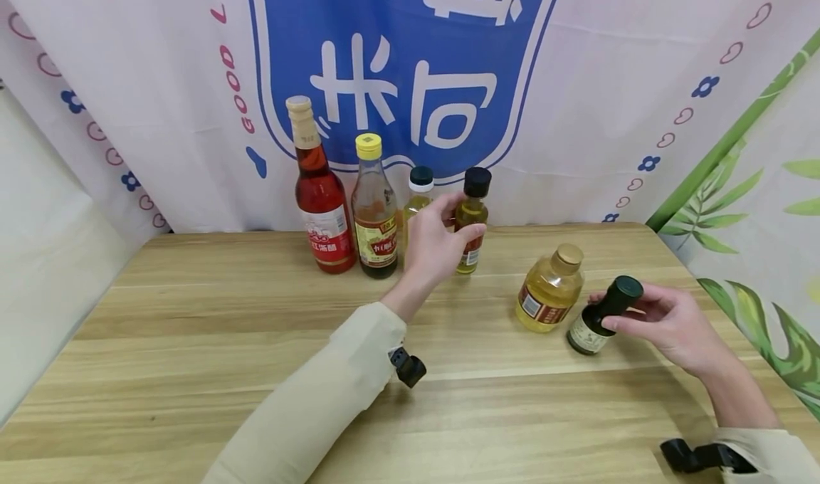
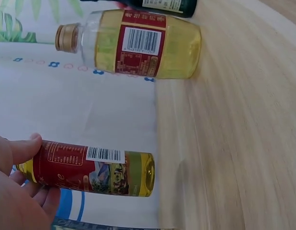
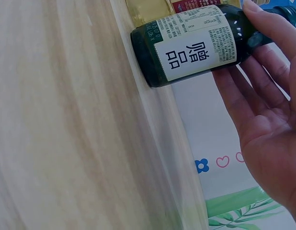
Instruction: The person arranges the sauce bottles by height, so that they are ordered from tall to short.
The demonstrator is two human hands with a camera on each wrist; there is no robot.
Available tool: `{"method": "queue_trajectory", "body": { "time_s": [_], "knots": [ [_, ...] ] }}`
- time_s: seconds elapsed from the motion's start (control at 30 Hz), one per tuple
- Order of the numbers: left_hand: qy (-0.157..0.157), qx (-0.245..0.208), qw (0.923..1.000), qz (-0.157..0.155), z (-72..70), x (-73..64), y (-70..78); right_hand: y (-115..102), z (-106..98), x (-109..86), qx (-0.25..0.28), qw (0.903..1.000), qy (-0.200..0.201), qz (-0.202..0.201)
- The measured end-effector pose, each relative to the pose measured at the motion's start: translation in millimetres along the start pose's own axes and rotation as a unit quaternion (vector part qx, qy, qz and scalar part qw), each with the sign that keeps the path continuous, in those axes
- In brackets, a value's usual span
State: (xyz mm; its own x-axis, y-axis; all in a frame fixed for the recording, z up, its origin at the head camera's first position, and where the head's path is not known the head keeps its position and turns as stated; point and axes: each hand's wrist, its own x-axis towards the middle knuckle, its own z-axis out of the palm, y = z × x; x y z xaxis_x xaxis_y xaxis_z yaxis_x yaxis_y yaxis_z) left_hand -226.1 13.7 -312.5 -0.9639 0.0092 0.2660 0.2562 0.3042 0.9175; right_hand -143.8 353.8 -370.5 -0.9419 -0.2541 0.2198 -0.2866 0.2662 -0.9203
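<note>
Left hand point(image 1: 435, 240), thumb and fingers clamped on black-capped oil bottle point(image 2: 97, 168), right hand point(image 1: 677, 329), fingers clamped on dark green bottle point(image 3: 191, 48), gold-capped bottle point(image 1: 549, 292) just beside

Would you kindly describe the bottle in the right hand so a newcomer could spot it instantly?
On the right of the wooden table stands a gold-capped bottle. Just right of it, the right hand holds a dark green bottle by the neck. Its dark glass and cream label set it apart from that clear, red-labelled neighbour.
</note>
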Motion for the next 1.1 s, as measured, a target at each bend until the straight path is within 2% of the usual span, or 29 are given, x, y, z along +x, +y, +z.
{"method": "queue_trajectory", "body": {
  "time_s": [0.2,0.43,0.8,1.1],
  "knots": [
    [0.003,-0.003,0.9996,-0.028,10.5,1.8,-3.6,0.1,0.1,-1.2,-0.004,1.0,0.0,0.002],
    [0.012,0.002,0.999,-0.044,21.1,2.4,-10.0,0.1,0.0,-1.6,-0.003,1.0,0.002,0.002],
    [0.018,0.006,0.9988,-0.044,28.0,3.8,-16.9,1.9,0.3,0.2,0.004,1.0,0.0,-0.001],
    [0.022,0.025,0.9983,-0.048,31.1,3.8,-17.1,1.9,-0.8,-0.5,-0.015,0.9999,0.002,0.001]
  ]
}}
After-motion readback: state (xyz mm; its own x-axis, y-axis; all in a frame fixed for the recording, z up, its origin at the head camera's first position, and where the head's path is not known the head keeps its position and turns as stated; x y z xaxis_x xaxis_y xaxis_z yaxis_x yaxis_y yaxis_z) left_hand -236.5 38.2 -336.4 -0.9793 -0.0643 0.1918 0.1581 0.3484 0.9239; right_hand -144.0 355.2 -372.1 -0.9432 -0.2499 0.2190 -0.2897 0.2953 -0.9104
